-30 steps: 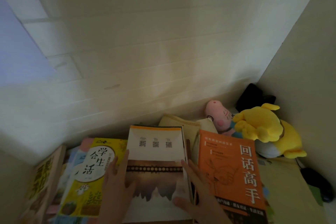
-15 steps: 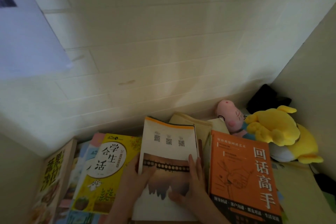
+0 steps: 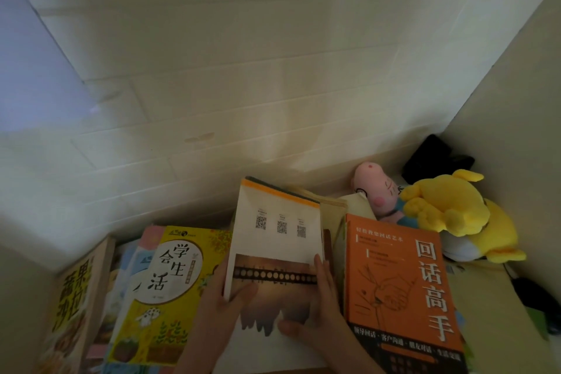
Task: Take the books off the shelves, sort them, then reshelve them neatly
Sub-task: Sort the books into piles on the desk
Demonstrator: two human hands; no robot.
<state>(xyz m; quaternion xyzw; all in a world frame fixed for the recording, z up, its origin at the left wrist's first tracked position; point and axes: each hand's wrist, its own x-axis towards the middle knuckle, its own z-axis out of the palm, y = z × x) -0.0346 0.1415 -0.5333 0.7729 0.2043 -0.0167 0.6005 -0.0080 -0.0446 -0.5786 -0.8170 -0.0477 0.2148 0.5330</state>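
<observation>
Books are sitting side by side in a row at the foot of a white tiled wall, covers facing the camera; whether they are lying flat or leaning upright is not showing clearly.

Both hands are holding the white book in the middle of the row, the one with an orange band along its top edge, three QR codes and a dark picture below them. The left grip is curling round the book's left edge, with the thumb pressing on the cover. The right grip is closing on the right edge, fingers running up along it and the thumb lying across the lower cover. The top of this book is rising above its neighbours.

Just left of it, the yellow book with a white round title panel is touching the left wrist, and a tan book is standing at the far left. Just right, the orange book with large white characters is sitting against the right hand. A cream book is peeking out behind the white and orange ones.

In the right corner, a pink plush and a yellow plush are lying together, touching, with a black object behind them that is too dark to identify.
</observation>
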